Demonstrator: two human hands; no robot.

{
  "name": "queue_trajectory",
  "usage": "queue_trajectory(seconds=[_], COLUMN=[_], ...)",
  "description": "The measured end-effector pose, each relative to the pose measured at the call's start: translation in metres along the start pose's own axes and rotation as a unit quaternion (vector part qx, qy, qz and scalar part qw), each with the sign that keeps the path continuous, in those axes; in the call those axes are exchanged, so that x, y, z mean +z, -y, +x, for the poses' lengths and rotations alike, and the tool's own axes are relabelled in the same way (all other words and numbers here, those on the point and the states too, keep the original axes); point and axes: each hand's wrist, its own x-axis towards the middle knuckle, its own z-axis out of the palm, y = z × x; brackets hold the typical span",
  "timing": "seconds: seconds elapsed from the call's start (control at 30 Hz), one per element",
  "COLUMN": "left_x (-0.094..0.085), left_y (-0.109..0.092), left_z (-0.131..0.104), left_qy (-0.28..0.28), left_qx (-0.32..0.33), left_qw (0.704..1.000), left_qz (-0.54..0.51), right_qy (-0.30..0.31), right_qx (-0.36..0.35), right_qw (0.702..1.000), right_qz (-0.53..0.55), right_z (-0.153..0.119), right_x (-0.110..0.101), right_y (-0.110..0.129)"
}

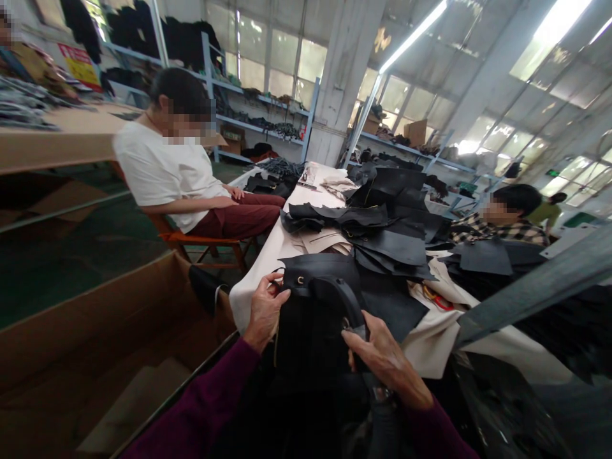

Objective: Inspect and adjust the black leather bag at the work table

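A: Where is the work piece?

B: Near end of the worktop [255,274], in front of the wearer. A black bag [308,335], by the look of it, held up at its top edge.

A: State of each grip?

B: Left hand [262,313]: narrow, thumb and fingers pinching the upper left corner. Right hand [386,356]: holding the bag beside the right end of the curved handle [340,294], thumb laid over the front.

A: How far along?

B: Handle is on, arched across the top. Gold-coloured ring [300,280] in place at its left end; some clear wrap near the right end. My judgement: this one is well advanced. Lower body lies in shadow; cannot tell whether its seams or lining are finished.

A: And the rest?

B: Stacks of black pieces [394,247] farther up the worktop, flat, no handles that I can make out. Pale sheets [325,241] among them. I would put those at an earlier stage. Large cardboard box [160,287] to the left; no finished bag visible inside it.
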Motion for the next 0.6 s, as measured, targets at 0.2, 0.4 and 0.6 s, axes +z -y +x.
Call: queue_trajectory(seconds=[0.2,0.4,0.6], left_x=[0.012,0.017,0.013], left_y=[-0.007,-0.006,0.002], left_z=[-0.005,-0.009,-0.018], left_qy=[0.010,0.004,0.015], left_qx=[0.022,0.031,0.019], left_qw=[1.000,0.999,0.995], left_qz=[0.015,0.034,0.093], right_qy=[-0.055,-0.054,-0.076], right_qx=[0.010,0.008,-0.005], right_qw=[0.998,0.997,0.990], right_qz=[-0.031,-0.057,-0.118], right_z=[-0.025,-0.037,-0.027], right_x=[-0.007,0.000,0.017], right_y=[0.009,0.013,-0.003])
